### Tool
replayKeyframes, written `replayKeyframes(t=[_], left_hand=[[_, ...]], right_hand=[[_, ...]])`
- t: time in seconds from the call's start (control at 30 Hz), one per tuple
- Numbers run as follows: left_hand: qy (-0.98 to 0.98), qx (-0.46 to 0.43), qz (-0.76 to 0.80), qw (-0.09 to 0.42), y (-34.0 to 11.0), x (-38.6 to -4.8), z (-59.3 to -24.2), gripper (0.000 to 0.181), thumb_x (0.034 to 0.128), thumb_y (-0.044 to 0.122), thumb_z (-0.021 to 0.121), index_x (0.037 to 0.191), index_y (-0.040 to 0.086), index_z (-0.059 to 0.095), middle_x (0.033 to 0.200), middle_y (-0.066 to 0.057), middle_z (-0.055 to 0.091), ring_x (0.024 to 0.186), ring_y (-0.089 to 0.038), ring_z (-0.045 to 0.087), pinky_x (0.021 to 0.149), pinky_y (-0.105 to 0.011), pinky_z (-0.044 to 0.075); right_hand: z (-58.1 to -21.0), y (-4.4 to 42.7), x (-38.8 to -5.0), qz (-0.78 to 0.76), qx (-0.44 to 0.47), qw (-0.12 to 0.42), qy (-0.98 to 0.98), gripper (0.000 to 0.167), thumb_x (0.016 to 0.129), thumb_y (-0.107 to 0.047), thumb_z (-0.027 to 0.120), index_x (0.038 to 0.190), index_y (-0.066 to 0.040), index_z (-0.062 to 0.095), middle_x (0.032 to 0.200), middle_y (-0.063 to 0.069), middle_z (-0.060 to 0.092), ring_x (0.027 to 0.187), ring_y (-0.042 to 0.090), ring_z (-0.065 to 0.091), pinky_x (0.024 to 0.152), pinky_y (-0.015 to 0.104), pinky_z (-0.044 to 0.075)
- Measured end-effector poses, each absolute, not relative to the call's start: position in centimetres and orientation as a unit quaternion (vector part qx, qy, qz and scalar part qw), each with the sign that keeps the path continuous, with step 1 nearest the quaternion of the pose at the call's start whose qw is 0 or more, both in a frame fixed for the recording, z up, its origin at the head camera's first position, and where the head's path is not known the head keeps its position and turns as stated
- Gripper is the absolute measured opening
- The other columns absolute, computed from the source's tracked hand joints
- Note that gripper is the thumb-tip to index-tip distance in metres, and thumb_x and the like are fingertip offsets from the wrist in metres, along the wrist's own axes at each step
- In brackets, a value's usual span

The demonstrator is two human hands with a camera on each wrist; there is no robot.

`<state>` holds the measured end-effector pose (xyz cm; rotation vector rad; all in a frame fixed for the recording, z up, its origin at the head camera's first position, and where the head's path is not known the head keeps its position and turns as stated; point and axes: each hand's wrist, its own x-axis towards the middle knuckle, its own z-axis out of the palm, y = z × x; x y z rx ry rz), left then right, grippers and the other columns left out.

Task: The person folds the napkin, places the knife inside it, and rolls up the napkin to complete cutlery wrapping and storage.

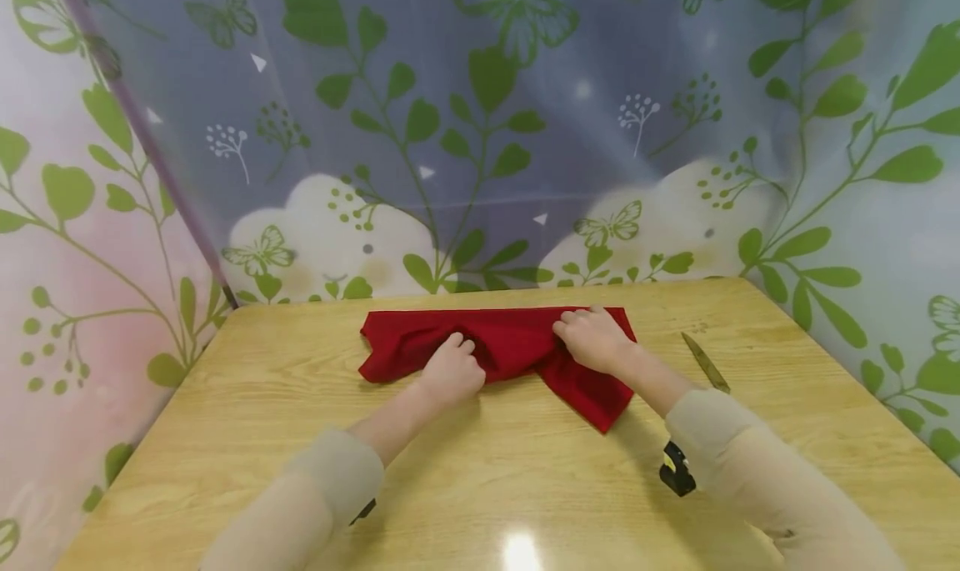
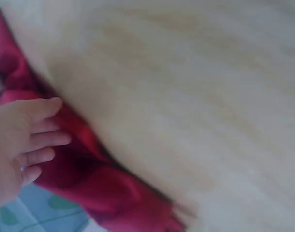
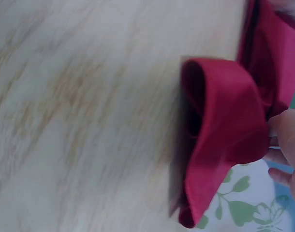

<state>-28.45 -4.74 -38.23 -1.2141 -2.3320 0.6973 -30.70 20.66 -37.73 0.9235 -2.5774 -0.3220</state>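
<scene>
A red cloth (image 1: 517, 338) lies in a long, rumpled band near the table's far edge, its right part slanting down to a corner toward the near side. My left hand (image 1: 453, 371) is at the near middle of the band; in the left wrist view the fingers (image 2: 48, 140) look loosely bent and spread against the cloth (image 2: 109, 193). At the cloth's upper right, my right hand (image 1: 595, 339) pinches its far edge. The right wrist view has the cloth (image 3: 229, 111) folded over in a loop beside the right hand (image 3: 287, 150), whose fingertips are partly hidden.
A narrow pointed, brownish-green object (image 1: 705, 361) lies on the wooden table (image 1: 262, 421) to the right of the cloth. A leaf-patterned curtain (image 1: 480, 137) hangs right behind the table and along both sides.
</scene>
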Motion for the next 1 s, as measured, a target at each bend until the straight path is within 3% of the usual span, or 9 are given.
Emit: replayKeyframes(t=[0.07,0.17,0.27,0.37,0.47,0.6,0.7,0.8,1.0], left_hand=[[-0.852,-0.409,0.279,0.169,-4.8,-28.1,-38.6,0.029,0.0837,0.019,0.063,0.056,0.028,0.062,0.058,0.009,0.056,0.073,-0.014,0.047,0.074,-0.031,0.029],[-0.852,-0.404,0.289,0.164,-5.2,-27.9,-39.2,0.029,0.0839,0.018,0.063,0.056,0.027,0.062,0.057,0.009,0.056,0.072,-0.014,0.046,0.074,-0.032,0.029],[-0.841,-0.419,0.265,0.218,-5.8,-27.9,-39.5,0.029,0.0803,0.013,0.064,0.054,0.023,0.060,0.054,0.007,0.053,0.068,-0.015,0.045,0.071,-0.032,0.029],[-0.825,-0.428,0.224,0.293,-6.3,-28.0,-39.2,0.027,0.0768,0.006,0.063,0.054,0.017,0.057,0.055,0.002,0.053,0.064,-0.017,0.045,0.068,-0.032,0.030],[-0.813,-0.429,0.185,0.347,-6.8,-28.0,-38.7,0.024,0.0759,0.000,0.061,0.056,0.012,0.055,0.057,-0.003,0.054,0.063,-0.020,0.046,0.066,-0.033,0.033],[-0.817,-0.424,0.160,0.356,-7.3,-27.9,-37.7,0.022,0.0760,-0.002,0.059,0.059,0.010,0.052,0.059,-0.004,0.052,0.062,-0.022,0.047,0.065,-0.034,0.034],[-0.833,-0.414,0.147,0.336,-7.8,-27.7,-37.0,0.020,0.0749,0.000,0.059,0.061,0.009,0.049,0.061,-0.004,0.051,0.062,-0.022,0.048,0.066,-0.035,0.034],[-0.848,-0.399,0.135,0.322,-8.3,-27.6,-36.1,0.017,0.0731,0.001,0.061,0.063,0.009,0.050,0.064,-0.005,0.052,0.065,-0.023,0.050,0.067,-0.036,0.035],[-0.876,-0.374,0.103,0.285,-8.8,-27.1,-34.3,0.014,0.0711,0.001,0.063,0.066,0.009,0.052,0.069,-0.006,0.053,0.068,-0.025,0.054,0.072,-0.039,0.038]], right_hand=[[-37.3,20.6,-30.3,-0.109,0.318,0.186,-0.923,0.005,0.081,-0.008,0.064,0.084,-0.008,0.060,0.083,0.007,0.058,0.080,0.027,0.060,0.066,0.040,0.044],[-36.7,20.7,-29.5,-0.091,0.338,0.202,-0.915,0.023,0.081,-0.013,0.067,0.101,-0.004,0.061,0.097,0.010,0.060,0.093,0.030,0.058,0.074,0.043,0.046],[-36.5,21.0,-28.6,-0.072,0.408,0.238,-0.878,0.039,0.078,-0.016,0.072,0.112,-0.003,0.059,0.106,0.012,0.059,0.098,0.030,0.057,0.077,0.043,0.047],[-36.6,21.3,-27.8,-0.077,0.476,0.250,-0.839,0.044,0.075,-0.023,0.075,0.112,-0.006,0.060,0.107,0.011,0.057,0.097,0.027,0.056,0.074,0.040,0.048],[-37.0,21.5,-26.9,-0.106,0.506,0.214,-0.829,0.047,0.073,-0.034,0.075,0.111,-0.010,0.060,0.106,0.008,0.055,0.095,0.024,0.053,0.068,0.036,0.046],[-37.8,21.5,-26.0,-0.147,0.492,0.145,-0.846,0.051,0.071,-0.043,0.073,0.108,-0.012,0.059,0.098,0.004,0.054,0.087,0.021,0.054,0.060,0.032,0.044],[-38.4,21.6,-25.6,-0.160,0.476,0.112,-0.857,0.043,0.072,-0.037,0.074,0.103,-0.011,0.058,0.089,0.002,0.053,0.077,0.019,0.055,0.055,0.029,0.044],[-39.0,21.8,-25.6,-0.168,0.474,0.097,-0.859,0.024,0.076,-0.020,0.071,0.093,-0.011,0.058,0.079,0.000,0.052,0.069,0.018,0.055,0.052,0.027,0.044],[-38.6,22.8,-26.0,-0.133,0.473,0.131,-0.861,0.014,0.076,0.000,0.064,0.081,-0.011,0.058,0.072,-0.001,0.049,0.059,0.014,0.051,0.045,0.023,0.036]])
